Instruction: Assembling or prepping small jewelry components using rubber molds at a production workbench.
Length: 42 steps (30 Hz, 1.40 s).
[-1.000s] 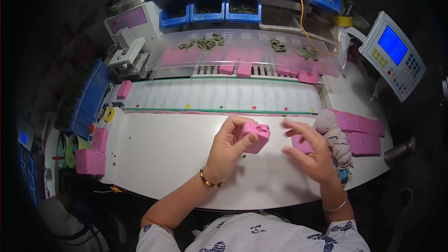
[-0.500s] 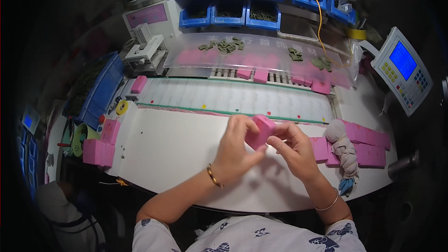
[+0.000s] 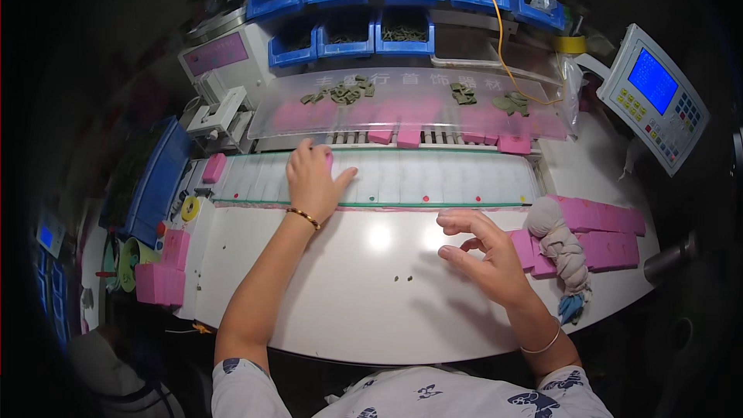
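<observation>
My left hand (image 3: pixel 311 178) reaches over the white conveyor belt (image 3: pixel 402 178), its fingers over a pink block-shaped mould (image 3: pixel 329 160). Most of this mould is hidden beneath the hand, and the thumb sticks out to the right. Over the near white tabletop (image 3: pixel 333 294), my right hand (image 3: pixel 486 251) is open and holds nothing, with its fingers curved and the thumb apart. Two tiny dark green bits (image 3: pixel 402 278) lie on the tabletop between my arms.
Pink moulds (image 3: pixel 607 248) lie at right beside a cloth-wrapped bundle (image 3: pixel 569 255). More pink moulds (image 3: pixel 161 282) are stacked at left. Behind the belt, a clear sheet (image 3: pixel 410 104) bears green pieces, below blue bins (image 3: pixel 406 35). A control panel (image 3: pixel 654 101) stands far right.
My left hand has carried the pink mould left and away from me, over to the belt. My right hand has let go of it. The green bits now show on the tabletop.
</observation>
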Each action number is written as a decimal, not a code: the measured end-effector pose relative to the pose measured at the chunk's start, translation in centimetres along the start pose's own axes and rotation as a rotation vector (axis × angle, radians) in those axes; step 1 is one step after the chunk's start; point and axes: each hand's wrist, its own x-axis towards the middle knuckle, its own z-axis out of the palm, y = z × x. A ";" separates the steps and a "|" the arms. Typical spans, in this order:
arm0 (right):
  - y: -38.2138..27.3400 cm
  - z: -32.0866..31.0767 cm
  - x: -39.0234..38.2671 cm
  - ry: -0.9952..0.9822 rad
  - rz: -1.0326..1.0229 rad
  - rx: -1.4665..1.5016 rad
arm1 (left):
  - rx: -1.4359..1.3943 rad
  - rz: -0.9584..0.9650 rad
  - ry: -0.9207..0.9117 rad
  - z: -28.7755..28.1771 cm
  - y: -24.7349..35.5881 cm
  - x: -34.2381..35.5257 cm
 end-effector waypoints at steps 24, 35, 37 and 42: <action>0.9 -0.3 -0.2 0.181 -0.133 -0.140 | -0.265 0.299 0.004 8.9 16.5 4.1; 1.8 -0.4 -0.1 0.218 0.024 0.409 | -1.331 0.149 -0.446 -4.2 12.7 -8.9; 1.2 0.1 -0.3 0.013 -0.080 0.337 | -1.370 0.218 -0.413 -5.6 12.2 -10.2; -0.8 -0.1 -1.3 -0.099 -0.361 -0.107 | -1.090 0.396 -0.451 -8.3 10.7 -9.9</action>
